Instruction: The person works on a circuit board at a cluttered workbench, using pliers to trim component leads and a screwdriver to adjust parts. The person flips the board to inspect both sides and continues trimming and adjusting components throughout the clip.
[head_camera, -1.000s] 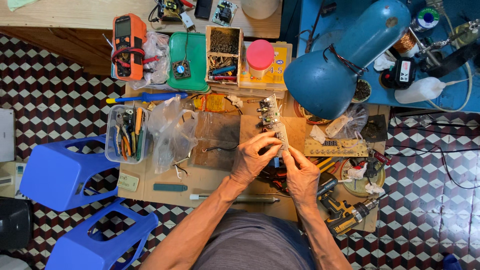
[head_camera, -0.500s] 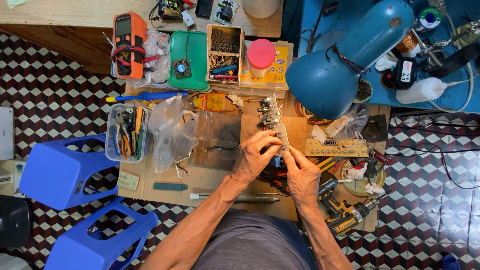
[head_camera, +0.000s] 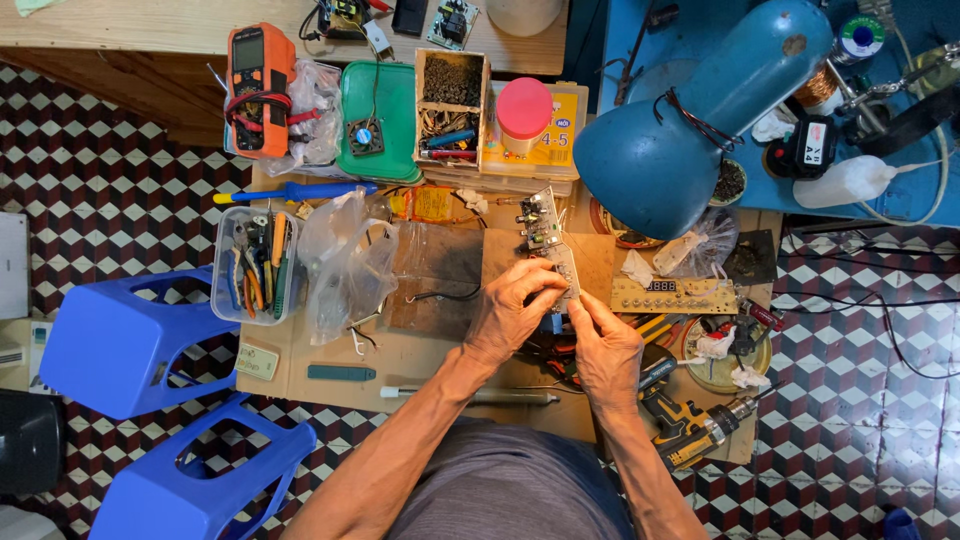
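Both hands work at the centre of a cluttered cardboard-topped bench (head_camera: 420, 365). The left hand (head_camera: 512, 308) has its fingers curled narrow around the near end of a long circuit board (head_camera: 545, 235); the right hand (head_camera: 603, 345) pinches the same end from the other side, thumb and forefinger close together on the board's edge. The board extends away from the hands, its far end, studded with components, lying on the bench below a pink-lidded jar (head_camera: 524, 108). A small blue part sits between the two hands; whether it belongs to the board cannot be told.

Surroundings: a blue desk lamp (head_camera: 690, 120) hangs over the right of the bench. A second board with a row of holes (head_camera: 672, 294) lies just beside the right hand. A yellow cordless drill (head_camera: 690, 430) lies near the right forearm. An orange multimeter (head_camera: 260, 88), a green tray (head_camera: 385, 120) and a clear tub of pliers (head_camera: 255, 265) stand to the left, well apart from the hands. Two blue plastic stools (head_camera: 130, 340) stand on the tiled floor.
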